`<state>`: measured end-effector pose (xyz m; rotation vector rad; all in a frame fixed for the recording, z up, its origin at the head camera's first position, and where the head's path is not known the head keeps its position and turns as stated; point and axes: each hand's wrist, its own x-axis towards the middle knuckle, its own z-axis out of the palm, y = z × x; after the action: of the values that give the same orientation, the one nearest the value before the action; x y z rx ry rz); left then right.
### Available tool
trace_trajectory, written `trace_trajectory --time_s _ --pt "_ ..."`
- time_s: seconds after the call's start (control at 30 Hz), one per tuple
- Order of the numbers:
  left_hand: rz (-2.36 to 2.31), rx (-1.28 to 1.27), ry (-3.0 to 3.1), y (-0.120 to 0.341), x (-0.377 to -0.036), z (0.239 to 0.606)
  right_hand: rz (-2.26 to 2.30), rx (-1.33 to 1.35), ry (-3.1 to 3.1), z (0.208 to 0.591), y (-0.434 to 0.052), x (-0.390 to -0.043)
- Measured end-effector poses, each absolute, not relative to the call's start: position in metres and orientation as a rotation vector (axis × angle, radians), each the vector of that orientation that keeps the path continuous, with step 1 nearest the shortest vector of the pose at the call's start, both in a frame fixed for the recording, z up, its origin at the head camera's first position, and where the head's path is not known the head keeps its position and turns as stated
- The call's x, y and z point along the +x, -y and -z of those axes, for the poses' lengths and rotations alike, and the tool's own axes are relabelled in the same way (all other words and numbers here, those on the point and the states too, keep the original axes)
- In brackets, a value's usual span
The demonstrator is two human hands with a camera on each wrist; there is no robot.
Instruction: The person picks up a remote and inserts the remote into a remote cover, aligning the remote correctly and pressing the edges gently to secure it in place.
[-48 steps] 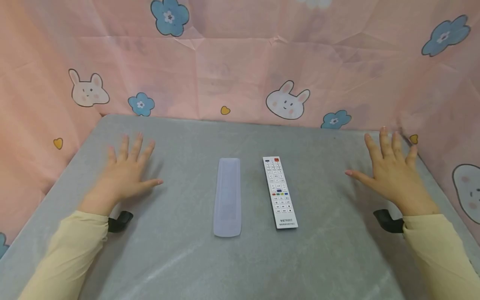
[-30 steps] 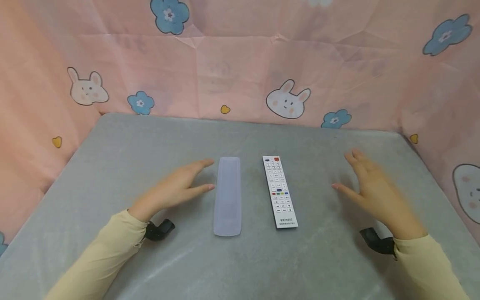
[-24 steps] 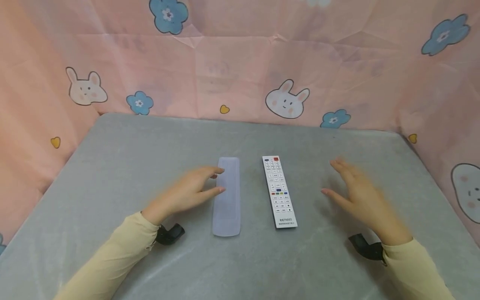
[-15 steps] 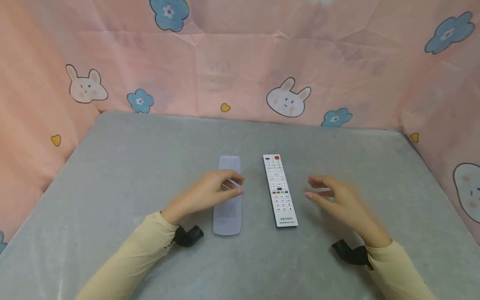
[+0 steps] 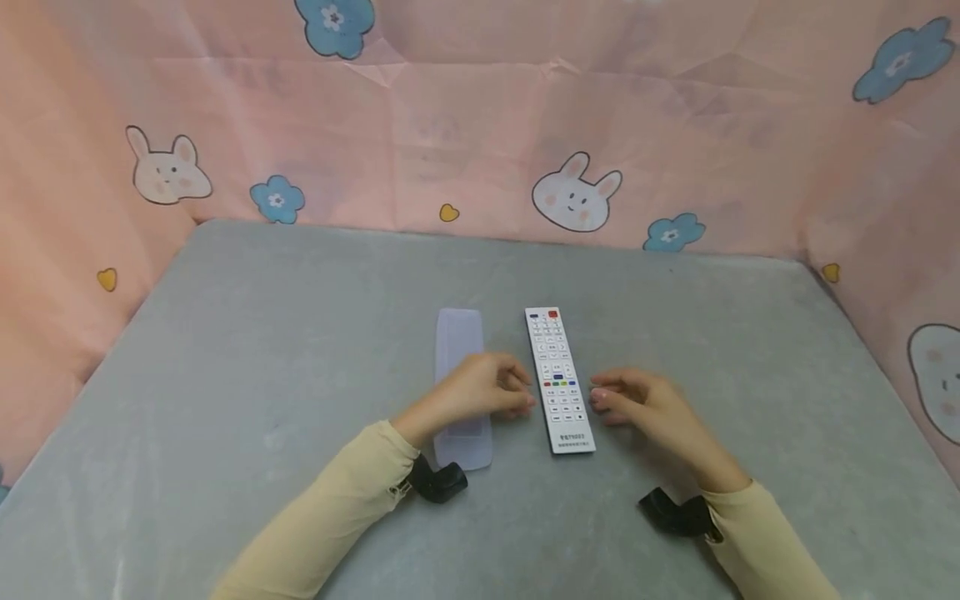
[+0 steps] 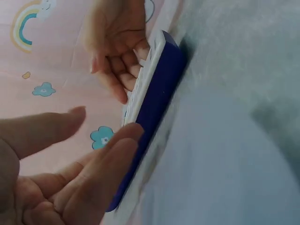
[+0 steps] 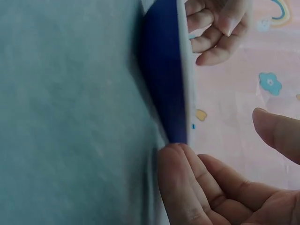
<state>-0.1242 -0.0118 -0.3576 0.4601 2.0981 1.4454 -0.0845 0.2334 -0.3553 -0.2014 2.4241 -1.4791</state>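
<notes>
The pink curtain (image 5: 450, 125) with rabbits and flowers walls in the grey surface (image 5: 225, 333) on three sides; every place here is given relative to the white remote (image 5: 558, 379), which lies flat, keys up, near the middle of the surface.

Left of the remote, parallel to it and a little apart, lies the translucent sleeve (image 5: 459, 333). The left hand (image 5: 480, 396) hangs over the sleeve's near half, with its fingers loosely curled and their tips at the remote's left edge. In the left wrist view a fingertip (image 6: 129, 133) touches the remote's dark blue side (image 6: 154, 93), while the thumb is lifted clear — so the hand closes on nothing yet.

On the remote's right, the right hand (image 5: 637, 404) mirrors it: curled fingers meet the right edge at the lower key rows, and the right wrist view shows a fingertip (image 7: 176, 161) against the blue side (image 7: 164, 70), with the thumb held off.

The step in hand looks like a lift of the remote from both long edges. It would go best if the fingertips slide under the blue underside on each side and the thumbs come down on the key face at matching points along its length — so that the remote rises level and does not drag the sleeve beside it.
</notes>
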Motion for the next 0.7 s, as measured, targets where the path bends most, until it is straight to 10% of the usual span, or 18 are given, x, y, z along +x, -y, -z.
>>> trace_trajectory --time_s 0.7 --pt "-1.598 0.296 -1.953 -0.006 -0.113 0.385 1.498 -0.108 -2.328 0.379 -0.224 -0.084"
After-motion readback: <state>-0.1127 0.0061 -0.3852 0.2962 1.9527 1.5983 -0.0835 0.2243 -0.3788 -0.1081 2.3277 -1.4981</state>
